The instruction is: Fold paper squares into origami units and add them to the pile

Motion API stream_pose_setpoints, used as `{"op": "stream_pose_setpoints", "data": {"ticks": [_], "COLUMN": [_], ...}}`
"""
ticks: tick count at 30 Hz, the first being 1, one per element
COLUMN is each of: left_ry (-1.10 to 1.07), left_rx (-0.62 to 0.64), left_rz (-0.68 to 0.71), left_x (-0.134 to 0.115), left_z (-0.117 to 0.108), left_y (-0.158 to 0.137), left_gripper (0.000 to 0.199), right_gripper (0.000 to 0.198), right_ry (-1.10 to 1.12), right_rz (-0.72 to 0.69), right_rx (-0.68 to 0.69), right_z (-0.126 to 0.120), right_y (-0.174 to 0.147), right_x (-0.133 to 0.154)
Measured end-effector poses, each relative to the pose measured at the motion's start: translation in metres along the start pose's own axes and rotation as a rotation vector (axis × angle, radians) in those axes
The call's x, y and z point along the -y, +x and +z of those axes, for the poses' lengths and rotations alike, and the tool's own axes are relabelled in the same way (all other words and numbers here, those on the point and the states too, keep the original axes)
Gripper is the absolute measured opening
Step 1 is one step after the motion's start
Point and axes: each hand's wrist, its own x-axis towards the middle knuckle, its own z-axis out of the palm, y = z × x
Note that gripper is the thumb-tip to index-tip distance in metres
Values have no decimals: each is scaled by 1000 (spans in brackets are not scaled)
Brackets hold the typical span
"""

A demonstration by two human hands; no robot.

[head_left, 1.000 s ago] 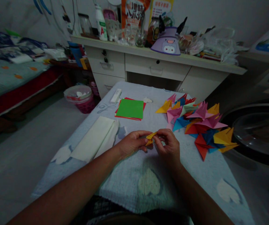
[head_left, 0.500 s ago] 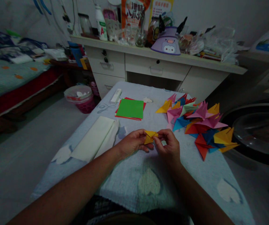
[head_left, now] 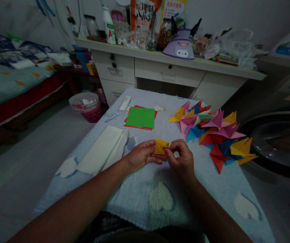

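A small piece of folded yellow origami paper (head_left: pixel 161 146) is held between both hands above the cloth-covered table. My left hand (head_left: pixel 145 153) grips its left side, with the fingers behind it. At its right corner, my right hand (head_left: pixel 181 155) pinches the paper between thumb and fingers. Beyond the hands lies a stack of square coloured paper (head_left: pixel 140 117), green on top with red edges beneath. To the right spreads a heap of folded paper cranes (head_left: pixel 215 126) in pink, blue, red, yellow and orange.
A folded pale cloth or paper (head_left: pixel 100 148) lies left of my hands. Near the far edge sits a narrow white box (head_left: pixel 125 103). Behind the table stands a white desk (head_left: pixel 152 64) crowded with jars and bags. A pink bin (head_left: pixel 91 111) is on the floor.
The yellow paper has turned between my fingers: its crossed folds showed before, and now a flatter face shows. Both hands stay in nearly the same place.
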Motion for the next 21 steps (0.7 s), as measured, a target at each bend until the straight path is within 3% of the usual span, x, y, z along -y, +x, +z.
{"op": "stream_pose_setpoints", "data": {"ticks": [4, 9, 15, 21], "left_ry": [-40, 43, 481, 691], "left_rx": [24, 82, -118, -209], "left_rz": [-2, 0, 152, 262], "left_x": [-3, -8, -6, -7], "left_z": [1, 2, 5, 6], "left_y": [-1, -2, 0, -1], "left_gripper": [27, 40, 33, 27], "right_gripper": [16, 11, 6, 12], "right_ry": [30, 8, -51, -73], "right_rz": [-20, 64, 5, 80], "right_rx": [-1, -6, 55, 165], "right_z": [0, 0, -1, 2], "right_y": [0, -1, 0, -4], "right_x": [0, -3, 0, -1]}}
